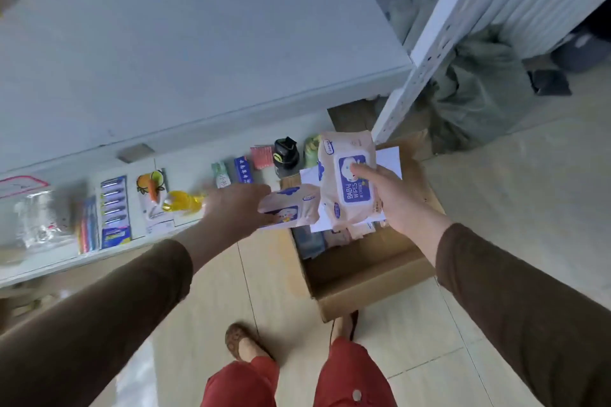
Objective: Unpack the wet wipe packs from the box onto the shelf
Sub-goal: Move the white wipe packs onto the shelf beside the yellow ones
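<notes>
An open cardboard box stands on the floor below my hands, with more packs and a white sheet inside. My right hand grips a beige baby wipes pack with a blue label, held above the box. My left hand holds a second beige wipes pack, tilted on its side, just left of the box. The wide pale shelf stretches across the upper left, its top bare.
A lower shelf carries small goods: a toothbrush card, a yellow item, a black bottle. A white perforated post rises right of the shelf, a green sack behind it. My feet stand on tiled floor.
</notes>
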Action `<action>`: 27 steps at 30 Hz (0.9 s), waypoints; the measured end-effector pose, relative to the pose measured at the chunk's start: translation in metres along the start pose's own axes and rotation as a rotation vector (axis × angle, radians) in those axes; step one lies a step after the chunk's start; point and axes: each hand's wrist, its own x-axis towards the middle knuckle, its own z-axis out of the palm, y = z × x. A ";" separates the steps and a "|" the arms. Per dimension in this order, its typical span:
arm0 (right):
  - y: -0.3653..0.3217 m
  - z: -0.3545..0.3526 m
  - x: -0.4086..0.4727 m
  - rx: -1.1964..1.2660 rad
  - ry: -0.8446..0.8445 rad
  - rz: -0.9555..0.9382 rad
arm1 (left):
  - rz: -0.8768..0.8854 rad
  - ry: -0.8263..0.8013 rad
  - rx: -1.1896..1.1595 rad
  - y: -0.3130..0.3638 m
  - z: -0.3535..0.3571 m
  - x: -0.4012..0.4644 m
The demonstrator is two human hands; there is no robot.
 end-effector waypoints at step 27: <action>-0.292 0.316 0.109 0.053 -0.115 -0.348 | -0.238 0.375 -0.330 -0.353 -0.302 0.007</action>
